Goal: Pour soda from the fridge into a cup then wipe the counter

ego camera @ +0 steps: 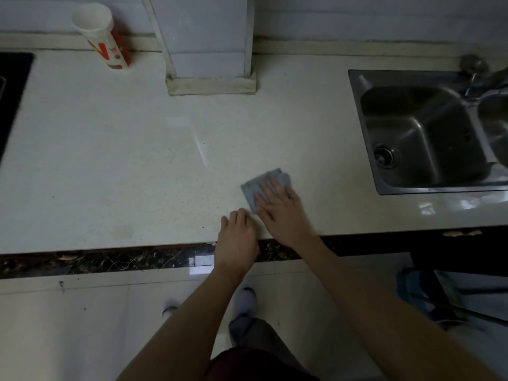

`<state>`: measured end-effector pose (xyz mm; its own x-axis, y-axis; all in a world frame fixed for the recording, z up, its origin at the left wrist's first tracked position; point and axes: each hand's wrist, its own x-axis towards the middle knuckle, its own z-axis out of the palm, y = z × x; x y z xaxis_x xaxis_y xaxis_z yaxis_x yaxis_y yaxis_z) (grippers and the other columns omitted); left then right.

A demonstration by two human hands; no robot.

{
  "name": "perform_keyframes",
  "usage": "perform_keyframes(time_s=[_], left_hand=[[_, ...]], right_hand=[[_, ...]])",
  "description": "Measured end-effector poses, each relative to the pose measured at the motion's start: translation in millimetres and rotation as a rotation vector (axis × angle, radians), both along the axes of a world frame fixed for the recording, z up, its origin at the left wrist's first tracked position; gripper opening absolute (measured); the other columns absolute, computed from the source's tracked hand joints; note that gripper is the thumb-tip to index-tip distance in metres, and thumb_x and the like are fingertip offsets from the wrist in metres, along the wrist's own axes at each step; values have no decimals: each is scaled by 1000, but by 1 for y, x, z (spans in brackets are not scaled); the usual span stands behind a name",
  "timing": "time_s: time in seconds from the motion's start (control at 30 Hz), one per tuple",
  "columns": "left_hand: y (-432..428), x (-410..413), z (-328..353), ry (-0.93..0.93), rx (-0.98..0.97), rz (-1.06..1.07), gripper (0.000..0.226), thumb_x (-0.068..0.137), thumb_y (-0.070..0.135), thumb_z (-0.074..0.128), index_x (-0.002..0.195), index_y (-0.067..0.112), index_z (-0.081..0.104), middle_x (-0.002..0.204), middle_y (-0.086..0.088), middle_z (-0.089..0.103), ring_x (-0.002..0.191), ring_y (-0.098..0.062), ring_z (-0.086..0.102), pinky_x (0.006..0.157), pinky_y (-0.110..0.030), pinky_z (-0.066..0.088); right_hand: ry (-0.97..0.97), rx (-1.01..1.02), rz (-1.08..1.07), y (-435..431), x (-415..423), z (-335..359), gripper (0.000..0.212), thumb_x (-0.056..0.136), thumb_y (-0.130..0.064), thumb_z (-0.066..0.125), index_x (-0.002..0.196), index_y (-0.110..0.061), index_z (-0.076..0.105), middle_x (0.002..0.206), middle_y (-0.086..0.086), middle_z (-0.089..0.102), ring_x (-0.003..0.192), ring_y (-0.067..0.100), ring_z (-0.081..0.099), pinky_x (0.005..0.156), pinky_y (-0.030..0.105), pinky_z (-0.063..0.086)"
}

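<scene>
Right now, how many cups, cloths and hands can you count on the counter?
Cups: 1, the paper cup at the back of the counter.
Cloths: 1, the blue cloth under the right hand.
Hands: 2, the right hand on the cloth and the left hand at the front edge.
Total: 4.
</scene>
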<state>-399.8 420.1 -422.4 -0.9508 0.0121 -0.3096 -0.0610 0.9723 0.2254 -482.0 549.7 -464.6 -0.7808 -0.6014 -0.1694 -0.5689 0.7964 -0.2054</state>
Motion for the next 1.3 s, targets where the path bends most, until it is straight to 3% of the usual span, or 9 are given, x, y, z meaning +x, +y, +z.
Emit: perform_keyframes(time_s=[0.23, 0.37, 0.57, 0.67, 0.73, 0.9, 1.07, 1.23, 1.3], left_hand=[[-1, -2, -6, -35, -24, -16, 47, 76, 6, 71, 118, -11, 60, 128, -23, 54, 111, -39, 54, 91, -48, 53], [-3, 0, -16, -23, -47, -37, 54, 50, 3, 87, 98, -13, 70, 112, -26, 65, 99, -41, 65, 77, -50, 60], [0, 1, -15, -64, -41, -33, 54, 56, 10, 84, 102, -14, 69, 114, -29, 63, 104, -43, 62, 86, -54, 57], [-1, 2, -13, -49, -14, -26, 56, 79, 13, 67, 127, -13, 55, 134, -27, 52, 125, -40, 49, 109, -54, 40], [-4, 2, -11, -48, 7, -33, 58, 87, 11, 53, 140, -10, 42, 146, -23, 40, 136, -37, 36, 117, -49, 30], [-11, 4, -6, -42, 51, -44, 63, 88, 12, 51, 146, -4, 32, 155, -18, 28, 141, -32, 25, 117, -42, 30], [-17, 13, -8, -48, 11, -125, 70, 90, 18, 53, 151, -1, 23, 161, -19, 15, 147, -34, 15, 123, -44, 14], [-35, 21, 0, -61, 64, -151, 51, 89, 13, 52, 139, 1, 43, 152, -16, 30, 136, -30, 31, 114, -39, 30], [-46, 25, 4, -100, 86, -140, 44, 91, 14, 51, 133, 1, 48, 146, -15, 38, 130, -29, 37, 108, -40, 38]], right_hand=[[7, 77, 93, -39, -113, 3, 70, 92, -42, 0, 150, -21, 33, 162, 8, 18, 150, 25, 10, 120, 44, 12], [62, -166, -165, 8, -160, 4, 37, 101, -25, 35, 132, -14, 50, 143, 21, 47, 131, 36, 46, 105, 53, 40], [38, -18, -526, 96, -146, -1, 52, 99, -35, 25, 147, -15, 31, 158, 14, 22, 146, 34, 18, 115, 54, 23], [43, 99, -604, 92, -115, -14, 51, 102, -32, 29, 151, -18, 27, 161, 10, 14, 150, 31, 2, 118, 51, 13], [16, 80, -673, 72, -92, -13, 53, 101, -35, 27, 150, -16, 29, 160, 11, 18, 150, 31, 3, 117, 52, 14], [19, 56, -458, 23, -30, -4, 63, 87, -38, 25, 140, -9, 45, 153, 19, 33, 144, 39, 24, 109, 59, 30], [6, 42, -296, 9, 18, -6, 64, 89, -39, 27, 145, -13, 43, 157, 10, 29, 147, 31, 22, 116, 54, 20], [-99, 110, -227, 1, 34, 10, 69, 92, -39, 37, 153, -11, 23, 162, 11, 11, 150, 31, 4, 118, 54, 6], [-131, 163, -238, -6, 30, 18, 67, 94, -35, 44, 152, -10, 23, 162, 13, 11, 149, 32, 6, 118, 54, 10]])
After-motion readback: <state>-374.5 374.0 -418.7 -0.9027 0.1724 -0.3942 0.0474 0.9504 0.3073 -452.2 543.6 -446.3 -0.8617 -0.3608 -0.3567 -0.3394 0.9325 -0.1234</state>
